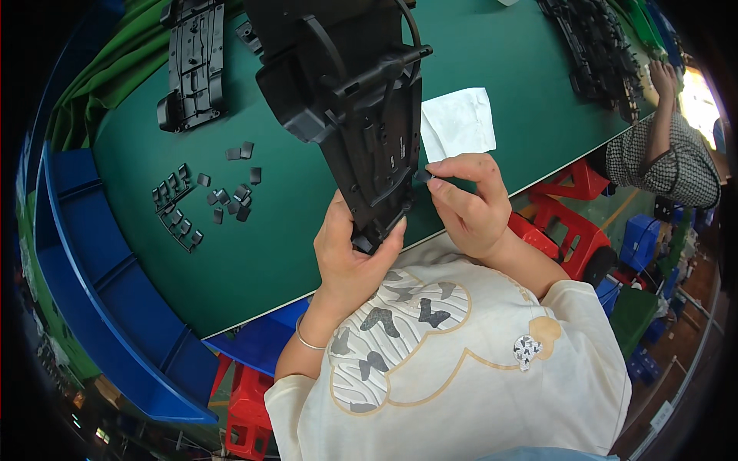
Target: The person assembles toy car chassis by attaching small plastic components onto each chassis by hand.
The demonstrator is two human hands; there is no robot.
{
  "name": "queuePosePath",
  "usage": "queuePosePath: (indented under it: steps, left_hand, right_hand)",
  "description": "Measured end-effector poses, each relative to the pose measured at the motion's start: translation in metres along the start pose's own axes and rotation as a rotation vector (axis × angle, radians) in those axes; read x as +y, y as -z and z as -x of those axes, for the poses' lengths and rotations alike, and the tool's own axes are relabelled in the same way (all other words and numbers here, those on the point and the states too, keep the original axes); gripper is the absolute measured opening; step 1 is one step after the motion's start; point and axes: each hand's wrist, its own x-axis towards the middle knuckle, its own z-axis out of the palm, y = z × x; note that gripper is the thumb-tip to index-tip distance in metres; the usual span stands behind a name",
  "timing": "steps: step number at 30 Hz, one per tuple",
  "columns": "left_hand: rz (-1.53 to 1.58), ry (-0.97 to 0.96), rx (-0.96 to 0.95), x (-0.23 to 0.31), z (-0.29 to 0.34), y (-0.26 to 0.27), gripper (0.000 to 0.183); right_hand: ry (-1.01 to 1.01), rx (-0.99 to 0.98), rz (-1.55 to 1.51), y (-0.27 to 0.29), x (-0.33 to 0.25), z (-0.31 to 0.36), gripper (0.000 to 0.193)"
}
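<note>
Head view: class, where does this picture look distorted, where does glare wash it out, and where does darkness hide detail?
In the head view, the blue rack bows toward the blackened rim; in the head view, glare burns out a patch at upper right; in the head view, the black moulded part's recesses sink into shadow.

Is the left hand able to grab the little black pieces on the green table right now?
Probably not: the left hand is gripping the end of the big black part, so it would likely have to let go before picking up the little black pieces.
</note>
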Motion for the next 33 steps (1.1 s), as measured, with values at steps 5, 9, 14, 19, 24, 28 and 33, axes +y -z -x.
queuePosePath:
  steps: [5, 9, 14, 19, 24, 28, 33]
  left_hand:
    - [-0.02, -0.028, 0.004, -0.0008, -0.0007, -0.0004, 0.044]
    - [-0.005, -0.018, 0.007, -0.0011, 0.0001, -0.0005, 0.043]
    - [-0.04, -0.049, 0.002, -0.0024, -0.0006, -0.0001, 0.043]
    - [-0.018, -0.021, 0.006, -0.002, 0.0004, -0.0005, 0.044]
    - [-0.024, -0.028, -0.004, -0.0003, -0.0004, -0.0006, 0.044]
    - [0.014, -0.035, -0.015, -0.001, 0.0, -0.0016, 0.045]
    - [-0.011, -0.044, -0.038, -0.0038, 0.0008, -0.0001, 0.046]
  right_hand:
    - [-0.012, 0.004, 0.002, -0.0005, 0.0001, 0.0015, 0.016]
    - [-0.002, 0.007, 0.008, -0.0009, 0.001, 0.002, 0.016]
    - [-0.008, -0.012, 0.013, -0.0001, 0.0001, 0.0012, 0.016]
    - [0.0, -0.007, 0.009, -0.0002, 0.0009, 0.0011, 0.017]
    - [0.002, -0.031, 0.017, 0.0016, 0.0006, 0.0007, 0.02]
    - [0.008, -0.042, 0.003, 0.0018, 0.0003, -0.0001, 0.02]
    - [0.018, -0.04, -0.007, 0.0019, 0.0008, 0.0001, 0.02]
